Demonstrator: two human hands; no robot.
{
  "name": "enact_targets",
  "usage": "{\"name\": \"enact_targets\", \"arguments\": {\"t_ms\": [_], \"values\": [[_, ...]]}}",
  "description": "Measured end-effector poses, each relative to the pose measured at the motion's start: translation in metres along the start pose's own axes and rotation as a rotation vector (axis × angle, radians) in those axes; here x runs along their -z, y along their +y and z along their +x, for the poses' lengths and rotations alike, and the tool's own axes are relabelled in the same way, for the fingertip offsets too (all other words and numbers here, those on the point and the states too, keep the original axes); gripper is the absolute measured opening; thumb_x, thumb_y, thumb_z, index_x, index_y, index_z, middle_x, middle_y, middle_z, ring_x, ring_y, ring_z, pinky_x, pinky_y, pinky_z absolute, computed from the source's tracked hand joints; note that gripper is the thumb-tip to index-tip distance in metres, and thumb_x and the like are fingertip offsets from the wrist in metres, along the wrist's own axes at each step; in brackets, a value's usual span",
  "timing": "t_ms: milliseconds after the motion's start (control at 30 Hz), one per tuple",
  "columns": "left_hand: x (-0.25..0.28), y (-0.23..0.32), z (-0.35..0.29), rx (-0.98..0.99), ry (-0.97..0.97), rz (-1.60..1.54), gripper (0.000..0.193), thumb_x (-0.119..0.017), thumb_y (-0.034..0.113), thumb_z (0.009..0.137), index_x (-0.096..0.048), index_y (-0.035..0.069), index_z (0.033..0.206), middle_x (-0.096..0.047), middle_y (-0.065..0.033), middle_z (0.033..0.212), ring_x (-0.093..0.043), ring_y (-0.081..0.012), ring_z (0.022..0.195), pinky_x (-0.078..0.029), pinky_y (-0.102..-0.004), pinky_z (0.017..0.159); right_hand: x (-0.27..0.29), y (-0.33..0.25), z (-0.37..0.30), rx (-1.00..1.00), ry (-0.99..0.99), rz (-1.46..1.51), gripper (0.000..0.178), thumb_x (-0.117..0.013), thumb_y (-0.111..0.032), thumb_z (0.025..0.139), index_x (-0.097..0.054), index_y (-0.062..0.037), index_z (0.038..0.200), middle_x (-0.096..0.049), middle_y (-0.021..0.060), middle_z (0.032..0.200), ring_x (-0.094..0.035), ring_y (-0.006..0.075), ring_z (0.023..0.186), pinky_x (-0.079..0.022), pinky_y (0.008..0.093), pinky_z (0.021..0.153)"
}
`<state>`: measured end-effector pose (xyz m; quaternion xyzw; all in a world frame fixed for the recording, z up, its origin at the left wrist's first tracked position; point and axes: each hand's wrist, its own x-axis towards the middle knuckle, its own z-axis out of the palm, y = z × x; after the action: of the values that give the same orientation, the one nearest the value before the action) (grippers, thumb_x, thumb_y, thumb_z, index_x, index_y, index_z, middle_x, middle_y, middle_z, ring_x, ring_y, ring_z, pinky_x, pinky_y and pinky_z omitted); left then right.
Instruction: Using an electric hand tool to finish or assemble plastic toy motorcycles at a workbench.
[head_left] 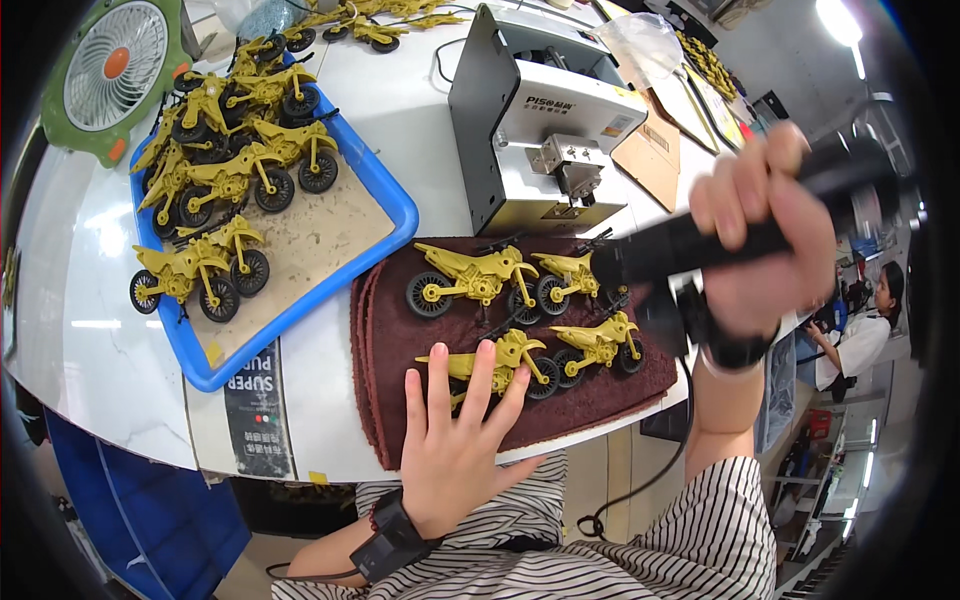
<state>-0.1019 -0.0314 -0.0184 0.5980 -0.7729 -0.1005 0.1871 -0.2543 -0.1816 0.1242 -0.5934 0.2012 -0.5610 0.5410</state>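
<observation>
Several yellow toy motorcycles with black wheels lie in two rows on a folded dark brown towel (585, 402). My left hand (455, 455) is flat with its fingers spread, its fingertips over the near-left toy motorcycle (512, 350). Part of that toy is hidden under the fingers. Gripped in my right hand (770, 235) is a black tube-shaped handheld tool (655, 250), blurred by motion; its exact kind is unclear. The tool's left end hangs over the far-right toy motorcycle (570, 276) and hides part of it. Close by are the far-left toy (478, 274) and near-right toy (600, 343).
A blue tray (400, 215) at the left holds more toy motorcycles. Behind it stands a green fan (115, 75). A grey and black bench machine (545, 120) stands just beyond the towel. A black cord (688, 420) hangs past the table edge. Another person (865, 335) sits at the far right.
</observation>
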Motion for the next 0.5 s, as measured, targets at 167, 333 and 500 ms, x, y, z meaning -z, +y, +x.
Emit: {"name": "enact_targets", "arguments": {"t_ms": [167,333,500], "values": [[0.003,0.004,0.003,-0.016,-0.012,0.012,0.081,-0.065,0.063,0.059,-0.05,0.023,0.128,-0.035,-0.0125,0.138,-0.026,-0.0456,0.126,-0.02,-0.0583,0.103,-0.002,-0.015,-0.059,0.047,-0.08,0.049,0.028,-0.063,-0.003,0.075,-0.041,-0.0084,0.091,-0.052,0.0047,0.069,-0.053,0.0167,0.054,-0.046,0.0327,0.058],[0.004,0.004,0.004,-0.022,-0.022,0.024,0.08,-0.065,0.064,0.06,-0.049,0.023,0.128,-0.035,-0.0124,0.138,-0.026,-0.0455,0.126,-0.02,-0.0579,0.104,0.004,-0.012,-0.074,0.025,-0.202,0.034,0.027,-0.063,-0.002,0.075,-0.042,-0.0072,0.091,-0.054,0.0053,0.069,-0.053,0.0165,0.054,-0.048,0.0336,0.06],[0.003,0.004,0.003,-0.014,-0.017,0.032,0.08,-0.064,0.064,0.061,-0.05,0.023,0.127,-0.034,-0.0122,0.138,-0.025,-0.0453,0.126,-0.022,-0.0577,0.103,0.0,-0.001,-0.079,-0.006,-0.146,0.031,0.028,-0.062,0.002,0.074,-0.043,-0.0052,0.093,-0.054,0.007,0.068,-0.053,0.0161,0.056,-0.047,0.033,0.057]]}}
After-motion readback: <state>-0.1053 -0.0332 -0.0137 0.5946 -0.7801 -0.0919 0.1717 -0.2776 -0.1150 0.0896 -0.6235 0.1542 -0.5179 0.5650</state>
